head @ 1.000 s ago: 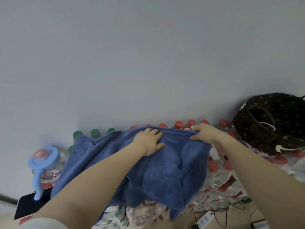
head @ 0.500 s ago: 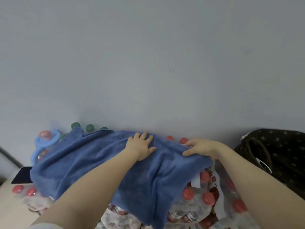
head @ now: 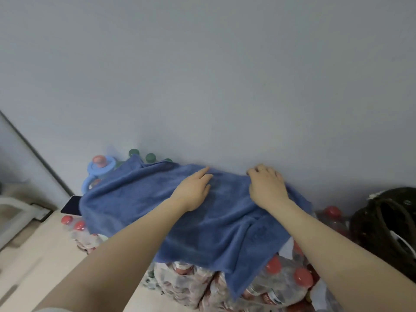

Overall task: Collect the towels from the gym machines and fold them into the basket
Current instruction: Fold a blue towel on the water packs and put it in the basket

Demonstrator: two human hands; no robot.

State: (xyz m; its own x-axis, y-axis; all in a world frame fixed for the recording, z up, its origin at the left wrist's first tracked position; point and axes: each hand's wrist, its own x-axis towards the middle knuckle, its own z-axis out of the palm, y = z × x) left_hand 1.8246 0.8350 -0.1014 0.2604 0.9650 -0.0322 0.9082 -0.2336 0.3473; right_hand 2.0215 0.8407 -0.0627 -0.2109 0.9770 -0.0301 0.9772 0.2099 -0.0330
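Two hands on blue towel (head: 180,212), spread over bottle packs (head: 281,282) at wall | left hand (head: 193,192) flat, fingers straight, pressing | right hand (head: 266,185) curled, gripping far edge | I judge: flattening before first fold | next: fold, carry to basket (head: 387,224) on right

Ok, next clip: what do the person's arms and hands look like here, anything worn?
Both forearms are bare up to the bottom of the picture. The left hand and right hand wear no gloves, and no watch or bracelet shows at either wrist. A sliver of pale fabric at the bottom left corner may be a sleeve edge; too little shows to be sure.
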